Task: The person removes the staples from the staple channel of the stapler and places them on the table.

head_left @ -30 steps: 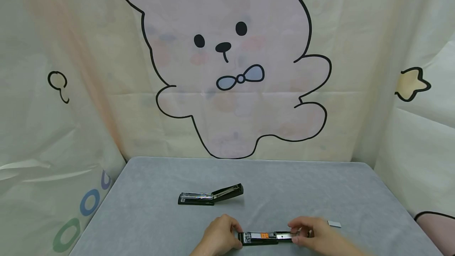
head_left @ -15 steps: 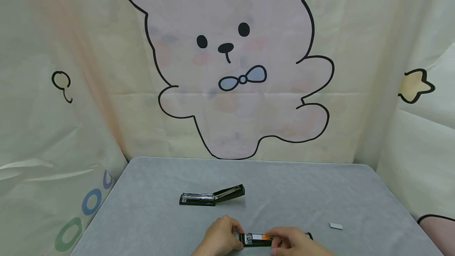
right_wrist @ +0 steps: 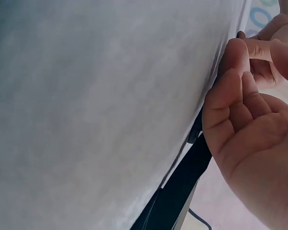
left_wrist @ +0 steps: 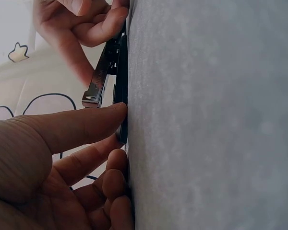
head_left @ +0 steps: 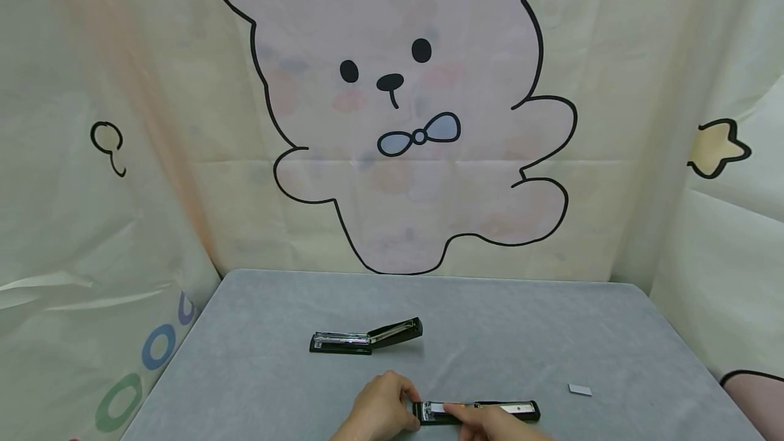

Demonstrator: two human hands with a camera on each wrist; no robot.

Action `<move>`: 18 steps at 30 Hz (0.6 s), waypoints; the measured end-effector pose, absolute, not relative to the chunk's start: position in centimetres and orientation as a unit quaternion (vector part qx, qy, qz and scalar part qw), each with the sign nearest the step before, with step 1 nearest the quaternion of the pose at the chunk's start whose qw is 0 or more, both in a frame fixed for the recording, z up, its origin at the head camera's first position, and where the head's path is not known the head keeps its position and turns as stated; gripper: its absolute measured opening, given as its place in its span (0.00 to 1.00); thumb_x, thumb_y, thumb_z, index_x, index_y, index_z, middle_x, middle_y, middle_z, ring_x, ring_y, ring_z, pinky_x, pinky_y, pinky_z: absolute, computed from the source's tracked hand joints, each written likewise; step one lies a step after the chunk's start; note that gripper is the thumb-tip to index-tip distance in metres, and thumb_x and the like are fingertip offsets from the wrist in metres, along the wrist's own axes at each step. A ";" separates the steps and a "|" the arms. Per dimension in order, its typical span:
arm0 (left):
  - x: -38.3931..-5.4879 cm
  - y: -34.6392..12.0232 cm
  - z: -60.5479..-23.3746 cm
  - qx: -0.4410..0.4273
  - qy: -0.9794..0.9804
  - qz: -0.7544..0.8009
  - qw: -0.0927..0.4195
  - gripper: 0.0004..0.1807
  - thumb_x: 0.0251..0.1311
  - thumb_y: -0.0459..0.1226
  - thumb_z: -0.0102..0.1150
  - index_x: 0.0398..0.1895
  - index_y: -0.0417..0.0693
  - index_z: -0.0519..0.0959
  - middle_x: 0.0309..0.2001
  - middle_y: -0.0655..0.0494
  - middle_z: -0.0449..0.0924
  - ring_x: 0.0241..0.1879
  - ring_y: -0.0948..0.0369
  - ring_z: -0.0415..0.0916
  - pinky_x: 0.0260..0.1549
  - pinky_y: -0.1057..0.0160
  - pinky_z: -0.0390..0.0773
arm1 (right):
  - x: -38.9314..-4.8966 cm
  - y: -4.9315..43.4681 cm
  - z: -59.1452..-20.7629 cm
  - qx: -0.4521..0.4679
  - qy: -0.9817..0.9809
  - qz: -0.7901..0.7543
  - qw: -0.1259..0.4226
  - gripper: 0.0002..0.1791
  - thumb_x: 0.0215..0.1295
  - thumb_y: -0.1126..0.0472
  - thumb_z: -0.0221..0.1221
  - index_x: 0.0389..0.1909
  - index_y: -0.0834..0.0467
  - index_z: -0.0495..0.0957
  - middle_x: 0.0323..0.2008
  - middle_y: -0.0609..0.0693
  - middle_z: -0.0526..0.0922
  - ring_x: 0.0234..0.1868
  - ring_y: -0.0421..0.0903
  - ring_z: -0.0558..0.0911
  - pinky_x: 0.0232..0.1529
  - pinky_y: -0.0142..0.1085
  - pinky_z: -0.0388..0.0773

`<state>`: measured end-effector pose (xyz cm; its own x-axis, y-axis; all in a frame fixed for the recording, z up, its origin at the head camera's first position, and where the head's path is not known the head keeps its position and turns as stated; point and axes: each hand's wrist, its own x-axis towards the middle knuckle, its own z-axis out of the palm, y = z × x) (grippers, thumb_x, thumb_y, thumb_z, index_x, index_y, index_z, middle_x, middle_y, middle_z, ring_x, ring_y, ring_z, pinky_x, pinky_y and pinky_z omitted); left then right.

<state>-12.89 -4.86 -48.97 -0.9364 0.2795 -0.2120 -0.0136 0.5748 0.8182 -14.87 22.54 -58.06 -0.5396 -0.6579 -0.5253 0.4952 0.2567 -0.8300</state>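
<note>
An opened-out black stapler [head_left: 519, 410] lies lengthwise on the table in front of me. My left hand [head_left: 378, 407] pinches its left end between thumb and fingers. In the left wrist view the metal staple magazine [left_wrist: 99, 82] tilts up from the black base [left_wrist: 121, 93]. My right hand [head_left: 493, 422] lies over the stapler's middle, its index finger straight and touching the magazine. The right thumb stands apart from that finger, and the other fingers are bent. In the right wrist view the stapler's dark top arm [right_wrist: 185, 179] extends past the hand. The right hand covers part of the stapler.
Farther back stands a second black stapler [head_left: 343, 341], also opened out, its top arm raised to the right. A small grey strip [head_left: 579, 390] lies at the right on the grey-covered table [head_left: 263, 312]. A printed curtain [head_left: 202, 209] hangs behind the table.
My right hand has moved left along the stapler, from its right part to the magazine. It has gone from pinching to touching with a straight index finger. The left hand keeps its hold.
</note>
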 end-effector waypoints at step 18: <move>-13.0 -4.9 -48.5 0.061 0.866 0.461 0.183 0.15 0.38 0.23 0.78 0.24 0.49 0.84 0.18 0.56 0.74 0.19 0.58 0.69 0.21 0.62 0.62 | -15.4 22.3 -57.0 -0.184 0.669 -0.601 0.397 0.28 0.74 0.59 0.63 0.69 0.69 0.73 0.42 0.59 0.87 0.34 0.43 0.84 0.35 0.32 0.81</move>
<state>-13.01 -4.91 -48.54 -0.9258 0.2742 -0.2601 -0.0622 0.5682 0.8206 -15.36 22.29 -56.98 -0.6168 -0.7233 -0.3105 0.2317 0.2102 -0.9498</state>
